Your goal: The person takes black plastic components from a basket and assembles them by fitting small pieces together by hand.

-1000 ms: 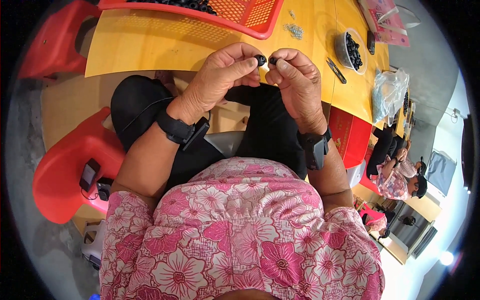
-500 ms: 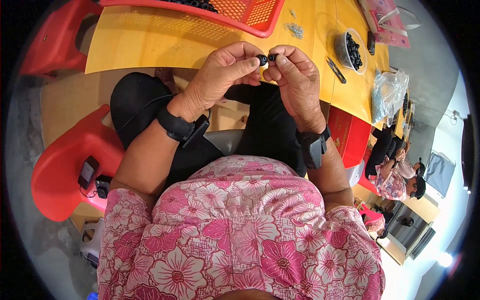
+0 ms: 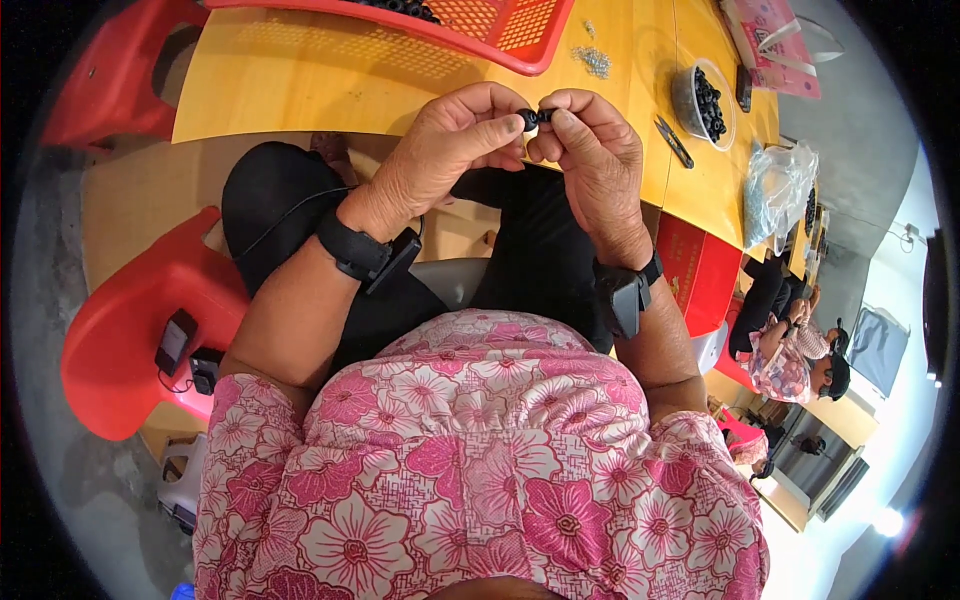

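- While the left hand (image 3: 450, 138) pinches a black piece (image 3: 528, 119), the right hand (image 3: 596, 160) pinches a second piece (image 3: 546, 115) against it.
- The tabletop (image 3: 300, 95) holds a red basket (image 3: 480, 48).

The left arm (image 3: 285, 320) is slanted up and toward the right; the right arm (image 3: 662, 345) is leaned a little left. The left hand (image 3: 455, 135) and the right hand (image 3: 600, 155) are held close together, each with thumb (image 3: 488, 136) and pointing finger (image 3: 498, 97) pinched, the other fingers (image 3: 505, 160) curled in.

The left head-worn fisheye looks steeply down from the near side of the bench (image 3: 290, 100), close to its edge.
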A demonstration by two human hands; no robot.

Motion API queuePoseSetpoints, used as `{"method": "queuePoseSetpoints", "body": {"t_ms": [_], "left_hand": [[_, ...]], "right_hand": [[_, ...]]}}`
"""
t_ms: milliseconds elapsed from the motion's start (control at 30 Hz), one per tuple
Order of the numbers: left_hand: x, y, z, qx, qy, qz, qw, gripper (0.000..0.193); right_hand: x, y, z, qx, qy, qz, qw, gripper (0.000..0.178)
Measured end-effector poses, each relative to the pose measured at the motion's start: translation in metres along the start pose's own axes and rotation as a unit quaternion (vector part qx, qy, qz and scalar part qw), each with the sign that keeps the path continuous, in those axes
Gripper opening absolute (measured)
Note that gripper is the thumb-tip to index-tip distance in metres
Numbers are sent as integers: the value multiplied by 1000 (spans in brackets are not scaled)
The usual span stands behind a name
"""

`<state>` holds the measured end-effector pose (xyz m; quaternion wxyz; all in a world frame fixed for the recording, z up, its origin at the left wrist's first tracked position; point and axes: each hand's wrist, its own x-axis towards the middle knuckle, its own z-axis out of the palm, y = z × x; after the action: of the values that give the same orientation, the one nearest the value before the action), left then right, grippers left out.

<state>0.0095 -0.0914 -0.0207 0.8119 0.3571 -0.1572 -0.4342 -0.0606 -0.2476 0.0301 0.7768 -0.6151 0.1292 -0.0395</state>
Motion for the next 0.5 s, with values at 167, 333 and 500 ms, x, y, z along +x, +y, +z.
{"method": "queuePoseSetpoints", "body": {"t_ms": [167, 333, 500], "left_hand": [[-1, 2, 4, 14, 12, -2, 1000, 18], [-1, 2, 4, 21, 19, -4, 1000, 17], [0, 0, 4, 34, 19, 3, 999, 18]], "right_hand": [[-1, -2, 0, -21, 1, -4, 1000, 13], [-1, -3, 0, -43, -6, -16, 999, 13], [-3, -5, 0, -79, 4, -26, 997, 13]]}}
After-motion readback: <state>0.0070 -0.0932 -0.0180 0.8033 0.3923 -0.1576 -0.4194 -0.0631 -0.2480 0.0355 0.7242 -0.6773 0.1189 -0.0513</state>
